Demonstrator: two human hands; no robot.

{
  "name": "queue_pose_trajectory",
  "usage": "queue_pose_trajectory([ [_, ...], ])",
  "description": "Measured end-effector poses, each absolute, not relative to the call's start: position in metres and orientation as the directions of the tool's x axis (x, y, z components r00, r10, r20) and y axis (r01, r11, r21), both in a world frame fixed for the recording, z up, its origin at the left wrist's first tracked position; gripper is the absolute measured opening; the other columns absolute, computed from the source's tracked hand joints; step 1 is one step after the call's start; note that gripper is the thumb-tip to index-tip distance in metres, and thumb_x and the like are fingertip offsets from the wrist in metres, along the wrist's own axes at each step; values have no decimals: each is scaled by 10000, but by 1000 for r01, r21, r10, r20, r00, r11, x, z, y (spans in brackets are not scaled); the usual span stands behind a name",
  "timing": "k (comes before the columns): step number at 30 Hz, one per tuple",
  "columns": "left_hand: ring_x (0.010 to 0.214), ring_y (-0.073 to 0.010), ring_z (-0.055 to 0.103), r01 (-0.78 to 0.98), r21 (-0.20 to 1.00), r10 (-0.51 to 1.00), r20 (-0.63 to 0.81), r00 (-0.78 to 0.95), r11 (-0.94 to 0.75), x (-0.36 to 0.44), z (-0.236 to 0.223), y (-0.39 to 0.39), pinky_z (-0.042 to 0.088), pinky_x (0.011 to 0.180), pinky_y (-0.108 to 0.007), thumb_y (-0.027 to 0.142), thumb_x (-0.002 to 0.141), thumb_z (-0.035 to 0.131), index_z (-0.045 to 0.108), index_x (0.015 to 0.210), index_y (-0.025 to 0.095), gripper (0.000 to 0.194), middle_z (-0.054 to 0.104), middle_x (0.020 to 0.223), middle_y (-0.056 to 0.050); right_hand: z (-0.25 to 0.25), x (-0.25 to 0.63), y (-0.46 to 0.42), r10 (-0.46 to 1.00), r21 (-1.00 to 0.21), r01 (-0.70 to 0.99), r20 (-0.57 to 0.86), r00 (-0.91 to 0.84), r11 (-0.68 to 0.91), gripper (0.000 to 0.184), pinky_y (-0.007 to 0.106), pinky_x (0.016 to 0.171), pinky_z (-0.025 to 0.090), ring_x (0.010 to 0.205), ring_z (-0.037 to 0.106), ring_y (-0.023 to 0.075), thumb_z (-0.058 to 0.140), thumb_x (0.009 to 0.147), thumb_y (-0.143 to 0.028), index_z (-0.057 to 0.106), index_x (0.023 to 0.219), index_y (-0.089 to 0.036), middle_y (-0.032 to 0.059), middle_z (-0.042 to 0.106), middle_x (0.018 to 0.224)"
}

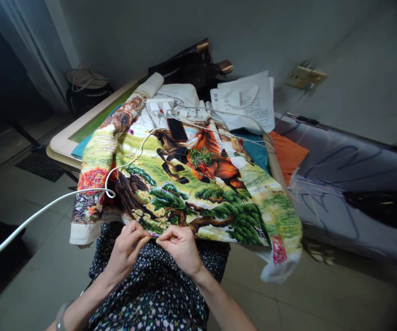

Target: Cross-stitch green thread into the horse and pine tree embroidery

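Green-and-white stitched cloth (219, 217), horses and pines on it, lies over the table (58, 143) and overhangs its near edge toward the lap. Sides rolled: left roll (98, 154) along the left edge, right roll (281, 207) toward the right edge, its end drooping past the near right corner.

Left hand (128, 252): thumb and finger pinched narrow on the cloth's near hem. Right hand (183, 250): same pinch, just beside it. Light's poor down there, can't tell if anything finer sits between the fingertips.

Step in hand, my read: close two-handed work on the hem. From this pose, a move calls for small fingertip motion, hem held steady between the two pinches, no yank on the overhang; the phone and thread ride on the same cloth.

Green thread tangle (201, 157) mid-cloth. Dark-screened phone (177, 130) beyond it, nearer the far edge. White power strip (160, 104) with chargers toward the far edge; white cable (124, 165) loops over the left roll.

Text: white printed bag (241, 103), far right corner, reads "CREATE" and "VALUE", with part of a word like "VATE" above. White pouch (181, 93) at the far edge has dark print, too small to read. No brand legible on the phone.
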State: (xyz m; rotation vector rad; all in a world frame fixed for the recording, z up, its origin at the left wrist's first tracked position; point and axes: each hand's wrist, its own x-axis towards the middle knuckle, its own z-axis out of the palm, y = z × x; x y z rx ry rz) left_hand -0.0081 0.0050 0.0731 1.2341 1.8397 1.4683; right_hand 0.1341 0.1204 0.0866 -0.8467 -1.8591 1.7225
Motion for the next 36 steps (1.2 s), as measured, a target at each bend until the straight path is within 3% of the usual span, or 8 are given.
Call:
queue_pose_trajectory([
  [5, 838, -204, 537, -91, 993, 886, -112, -450, 80, -1, 80, 8, 434, 766, -310, 487, 891, 627, 642, 658, 187, 380, 608, 877, -64, 77, 134, 119, 712, -972, 117, 66, -699, 204, 211, 222, 481, 395, 494, 505, 108, 719, 824, -286, 691, 653, -165, 19, 657, 597],
  [8, 681, -155, 494, -502, 856, 873, -332, -358, 120, 6, 84, 12, 407, 643, -289, 533, 824, 696, 688, 735, 157, 387, 619, 823, -60, 69, 130, 118, 634, -861, 89, 295, -715, 501, 257, 249, 547, 437, 537, 521, 127, 595, 909, -211, 678, 666, -188, 19, 618, 591],
  [11, 580, -107, 429, -726, 682, 835, -449, -319, 89, 10, 87, 15, 366, 575, -261, 488, 737, 803, 686, 750, 145, 363, 581, 723, -19, 74, 130, 119, 492, -725, 33, 433, -756, 688, 290, 273, 602, 476, 571, 538, 144, 505, 941, -168, 687, 720, -206, 18, 589, 594],
  [15, 590, -107, 436, -736, 677, 815, -431, -388, 7, 5, 89, 14, 376, 588, -250, 484, 704, 837, 643, 683, 147, 389, 536, 652, 4, 119, 141, 118, 535, -835, -80, 419, -733, 545, 154, 286, 641, 546, 684, 622, 148, 634, 924, -232, 716, 1053, -211, 97, 702, 1020],
  [19, 591, -113, 434, -697, 717, 827, -388, -408, -7, 4, 89, 15, 381, 597, -253, 502, 714, 825, 616, 651, 155, 410, 532, 631, 5, 167, 144, 127, 543, -760, -250, 616, -570, 600, 170, 297, 660, 553, 728, 668, 173, 635, 939, -184, 710, 1074, -254, 46, 720, 871],
  [22, 604, -120, 436, -679, 734, 835, -364, -414, -17, 8, 87, 15, 385, 607, -253, 513, 747, 796, 605, 640, 160, 416, 540, 639, -3, 169, 132, 159, 547, -674, -76, 656, -520, 735, 139, 287, 681, 531, 717, 662, 166, 601, 951, -155, 722, 977, -217, 39, 717, 807],
  [26, 629, -128, 442, -695, 719, 839, -378, -392, 0, 9, 82, 11, 389, 615, -252, 490, 759, 795, 627, 681, 162, 377, 549, 681, -7, 143, 118, 228, 637, -610, 255, 564, -525, 750, 210, 295, 728, 515, 752, 662, 184, 550, 968, -201, 730, 861, -181, 69, 715, 820],
  [36, 583, -132, 421, -696, 717, 851, -384, -358, 30, 8, 69, 15, 353, 599, -273, 557, 723, 798, 616, 623, 168, 441, 526, 620, -3, 109, 127, 262, 615, -351, 514, 310, -725, 783, 178, 289, 763, 456, 813, 640, 193, 686, 864, -54, 763, 771, -185, 47, 709, 803],
])
